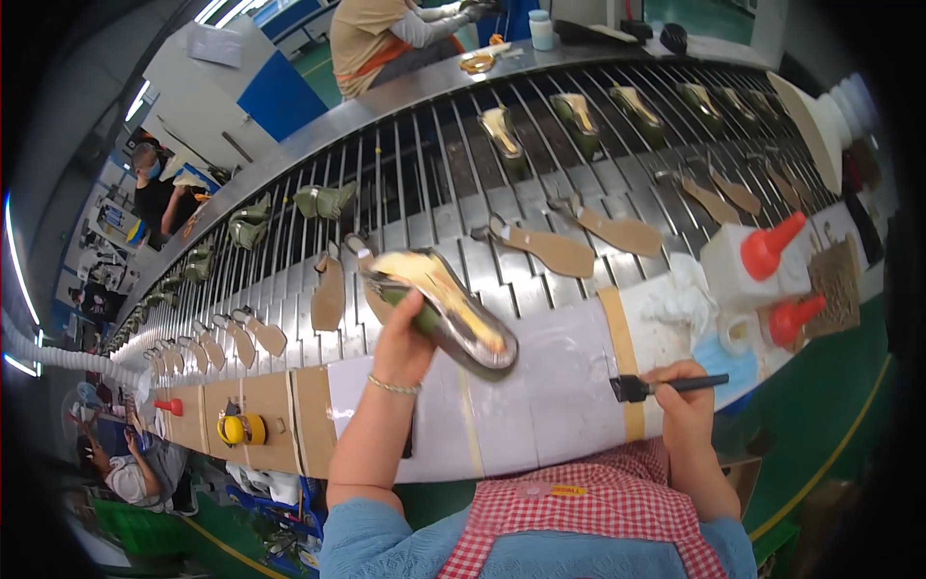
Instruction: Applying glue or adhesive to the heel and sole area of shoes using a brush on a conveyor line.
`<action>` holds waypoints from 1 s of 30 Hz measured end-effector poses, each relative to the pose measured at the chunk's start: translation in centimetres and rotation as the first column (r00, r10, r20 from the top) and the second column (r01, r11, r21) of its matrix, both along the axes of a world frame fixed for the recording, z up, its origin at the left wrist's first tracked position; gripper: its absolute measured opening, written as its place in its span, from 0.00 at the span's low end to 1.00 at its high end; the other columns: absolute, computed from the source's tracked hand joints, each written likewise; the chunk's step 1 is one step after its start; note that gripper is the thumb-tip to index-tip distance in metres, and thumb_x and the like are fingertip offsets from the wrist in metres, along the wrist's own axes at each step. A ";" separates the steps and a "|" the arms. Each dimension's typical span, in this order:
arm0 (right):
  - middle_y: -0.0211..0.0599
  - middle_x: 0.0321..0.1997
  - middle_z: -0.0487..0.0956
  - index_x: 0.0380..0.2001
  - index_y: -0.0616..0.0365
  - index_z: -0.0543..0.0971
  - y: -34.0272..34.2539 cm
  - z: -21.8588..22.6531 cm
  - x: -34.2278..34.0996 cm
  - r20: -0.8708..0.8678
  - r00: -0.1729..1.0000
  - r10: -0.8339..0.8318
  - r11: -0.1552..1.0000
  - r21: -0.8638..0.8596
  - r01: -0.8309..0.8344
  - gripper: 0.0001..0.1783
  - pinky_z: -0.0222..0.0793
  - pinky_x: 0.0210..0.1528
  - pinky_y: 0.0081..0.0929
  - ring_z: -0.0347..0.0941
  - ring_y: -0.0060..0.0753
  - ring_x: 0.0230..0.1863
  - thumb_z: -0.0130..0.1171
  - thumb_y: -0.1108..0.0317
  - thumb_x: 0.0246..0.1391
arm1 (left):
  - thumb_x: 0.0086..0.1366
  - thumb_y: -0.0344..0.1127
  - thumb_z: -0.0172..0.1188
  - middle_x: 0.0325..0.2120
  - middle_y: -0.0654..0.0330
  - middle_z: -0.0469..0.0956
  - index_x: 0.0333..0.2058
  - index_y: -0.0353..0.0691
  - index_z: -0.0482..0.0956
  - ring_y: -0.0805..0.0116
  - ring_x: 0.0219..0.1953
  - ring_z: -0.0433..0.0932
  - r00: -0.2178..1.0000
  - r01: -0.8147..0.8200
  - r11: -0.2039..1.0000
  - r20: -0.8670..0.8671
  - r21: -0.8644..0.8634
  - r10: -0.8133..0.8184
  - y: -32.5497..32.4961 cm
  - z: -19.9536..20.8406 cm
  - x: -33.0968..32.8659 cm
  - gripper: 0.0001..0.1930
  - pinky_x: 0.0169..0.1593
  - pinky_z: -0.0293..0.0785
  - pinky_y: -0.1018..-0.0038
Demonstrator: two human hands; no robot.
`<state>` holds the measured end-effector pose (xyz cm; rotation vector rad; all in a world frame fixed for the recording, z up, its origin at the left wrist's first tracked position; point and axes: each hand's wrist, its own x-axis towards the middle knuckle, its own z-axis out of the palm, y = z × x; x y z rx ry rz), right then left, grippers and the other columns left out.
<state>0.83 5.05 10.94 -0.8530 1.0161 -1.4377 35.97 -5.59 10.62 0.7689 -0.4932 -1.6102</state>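
My left hand is closed round a lasted shoe upper, green and dark with its pale yellowish underside turned up, held over the bench edge. In my right hand is a black-handled brush, its dark head pointing left above the bench. Beneath both hands lies a pale sheet-covered bench strip. Brown soles with straps lie on the conveyor just beyond the held upper. Farther back, more lasted uppers rest on the conveyor bars.
A slatted metal conveyor runs across ahead. At right stand white bottles with red nozzles, beside a crumpled white cloth. A yellow tape roll sits left on cardboard. A co-worker sits across the line; others are at left.
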 end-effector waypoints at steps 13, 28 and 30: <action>0.44 0.34 0.77 0.33 0.60 0.70 -6.3 -0.4 2.3 0.013 0.998 -0.056 0.987 0.152 0.054 0.12 0.67 0.50 0.32 0.74 0.36 0.40 0.60 0.77 0.43 | 0.46 0.14 0.54 0.41 0.60 0.77 0.48 0.41 0.71 0.59 0.45 0.76 0.905 0.071 0.983 0.424 -0.169 0.007 -30.2 -4.1 10.1 0.28 0.44 0.75 0.59; 0.37 0.37 0.79 0.34 0.60 0.76 -9.8 -1.5 3.4 -0.131 0.991 0.006 0.976 0.219 0.023 0.08 0.70 0.45 0.23 0.74 0.26 0.41 0.63 0.76 0.49 | 0.57 0.50 0.61 0.44 0.46 0.74 0.45 0.46 0.73 0.43 0.50 0.70 0.691 -0.540 0.752 -0.312 0.377 0.652 -41.3 -17.6 23.5 0.21 0.54 0.68 0.48; 0.34 0.37 0.78 0.34 0.60 0.76 -10.2 -1.2 3.8 -0.072 0.996 0.060 0.988 0.146 -0.049 0.08 0.69 0.45 0.22 0.74 0.23 0.41 0.63 0.75 0.49 | 0.60 0.44 0.60 0.43 0.51 0.75 0.44 0.31 0.72 0.53 0.45 0.74 0.656 -0.712 0.672 -0.147 0.203 0.740 -39.2 -17.9 36.2 0.21 0.49 0.76 0.56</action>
